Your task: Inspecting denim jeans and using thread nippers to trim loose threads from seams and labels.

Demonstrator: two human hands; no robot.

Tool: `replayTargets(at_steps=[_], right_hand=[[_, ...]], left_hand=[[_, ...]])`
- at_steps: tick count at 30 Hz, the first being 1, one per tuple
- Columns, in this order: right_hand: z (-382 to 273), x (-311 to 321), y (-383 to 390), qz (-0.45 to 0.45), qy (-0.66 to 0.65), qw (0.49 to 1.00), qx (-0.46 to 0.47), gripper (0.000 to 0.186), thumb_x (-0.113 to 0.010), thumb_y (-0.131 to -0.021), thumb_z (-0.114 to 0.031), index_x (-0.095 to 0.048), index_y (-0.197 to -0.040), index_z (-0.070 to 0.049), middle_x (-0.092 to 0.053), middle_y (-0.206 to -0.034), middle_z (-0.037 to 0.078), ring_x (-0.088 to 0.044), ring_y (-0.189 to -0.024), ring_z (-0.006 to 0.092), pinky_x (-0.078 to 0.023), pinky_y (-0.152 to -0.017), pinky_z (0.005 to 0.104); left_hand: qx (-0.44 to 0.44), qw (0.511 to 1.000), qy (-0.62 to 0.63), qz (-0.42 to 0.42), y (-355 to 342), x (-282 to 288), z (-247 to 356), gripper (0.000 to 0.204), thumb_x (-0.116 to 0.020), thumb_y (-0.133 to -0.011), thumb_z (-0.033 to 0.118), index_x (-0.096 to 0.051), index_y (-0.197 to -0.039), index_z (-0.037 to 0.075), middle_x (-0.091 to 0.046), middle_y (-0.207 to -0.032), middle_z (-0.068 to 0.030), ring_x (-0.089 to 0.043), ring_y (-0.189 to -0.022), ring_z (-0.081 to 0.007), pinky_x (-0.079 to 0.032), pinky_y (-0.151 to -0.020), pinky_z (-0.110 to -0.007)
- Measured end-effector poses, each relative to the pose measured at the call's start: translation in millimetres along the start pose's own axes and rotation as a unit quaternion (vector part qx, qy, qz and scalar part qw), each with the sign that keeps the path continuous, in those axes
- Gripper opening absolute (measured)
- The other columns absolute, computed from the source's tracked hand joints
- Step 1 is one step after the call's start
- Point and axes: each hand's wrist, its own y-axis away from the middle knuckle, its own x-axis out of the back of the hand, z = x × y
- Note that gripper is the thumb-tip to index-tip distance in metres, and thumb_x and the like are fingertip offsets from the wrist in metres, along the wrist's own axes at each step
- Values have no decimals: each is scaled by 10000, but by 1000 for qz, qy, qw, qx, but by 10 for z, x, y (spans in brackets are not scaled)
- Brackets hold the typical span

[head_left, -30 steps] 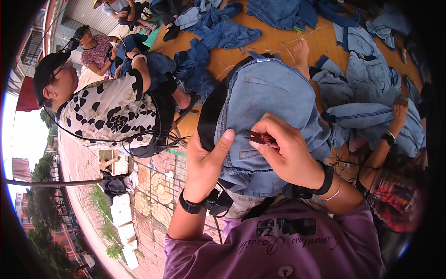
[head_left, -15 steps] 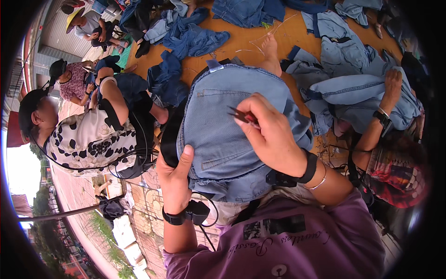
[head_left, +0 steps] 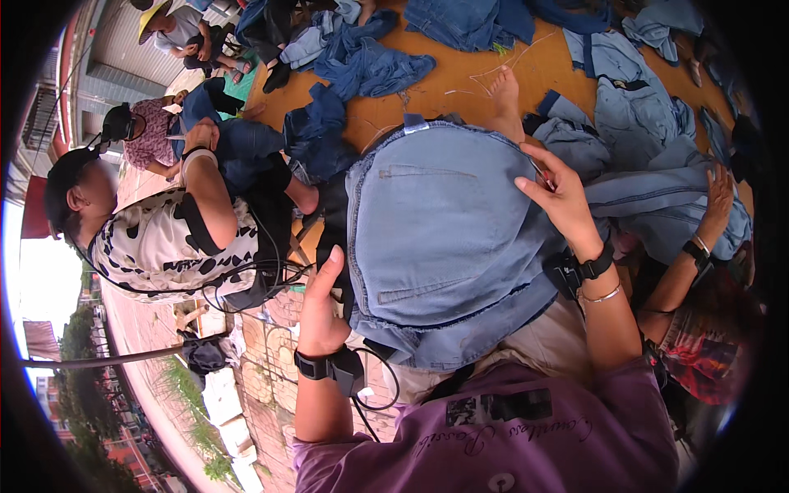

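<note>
One denim garment [head_left: 444,238] lies over the lap [head_left: 538,335], likely for flatness; the right hand [head_left: 565,193] pinches snips [head_left: 539,173], the left hand [head_left: 319,316] (grip: cannot tell) beside the garment's near left edge.

Pale denim garment [head_left: 448,222] spread out, edges frayed; reddish snips [head_left: 541,175] in right hand [head_left: 565,197].

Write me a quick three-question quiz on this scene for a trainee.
1. True or false: the person's right hand holds a small, partly red metal tool.
2. The large light-blue denim garment lies: A) over the person's lap; B) on the person's shoulder; C) on the paving.
3. What colour is the flat sheet beneath the loose blue denim pieces?
Key: 1 true; 2 A; 3 orange.
</note>
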Motion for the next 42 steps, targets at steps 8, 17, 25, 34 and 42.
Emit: replayTargets(at_steps=[8,17,25,34,42], right_hand=[[76,-173,-218,-52,-34,998,32,116,-721,-851,-45,-674,-956,-31,-357,-653,-114,-314,-608,0,-236,-536,192],[-735,-487,-110,-121,-30,981,146,187,-731,-823,-82,-655,-989,-43,-474,-647,-33,-416,-569,72,-347,-546,235],[-850,-813,-220,-149,122,930,314,156,-690,-820,-92,-585,-929,-56,-590,-661,62,-584,-588,242,-439,-553,339],[-355,-70,-868,83,74,981,157,175,-679,-887,-130,-596,-943,14,-533,-679,20,-477,-659,75,-388,-591,268],[417,-48,-702,-82,-49,995,13,162,-745,-848,-119,-620,-865,-18,-414,-712,-100,-353,-663,20,-285,-581,202]], left_hand=[[-43,991,-92,-85,-205,-57,258,376,-646,-829,-23,-618,-1200,27,-687,-1085,-48,-649,-973,-172,-504,-870,-323],[101,986,116,-70,-179,-422,241,256,-625,-884,131,-631,-1118,26,-680,-1086,-82,-657,-959,-210,-532,-876,-364],[25,989,58,-130,-212,-475,194,360,-617,-960,224,-575,-1245,8,-643,-1208,-77,-626,-1070,-176,-494,-939,-333],[-71,991,44,-109,-143,-414,182,420,-590,-974,323,-566,-1266,22,-630,-1237,-65,-612,-1098,-165,-468,-961,-305],[-94,979,90,-154,-258,-390,310,425,-561,-961,410,-589,-1252,101,-642,-1217,-40,-609,-1125,-192,-473,-978,-370]])
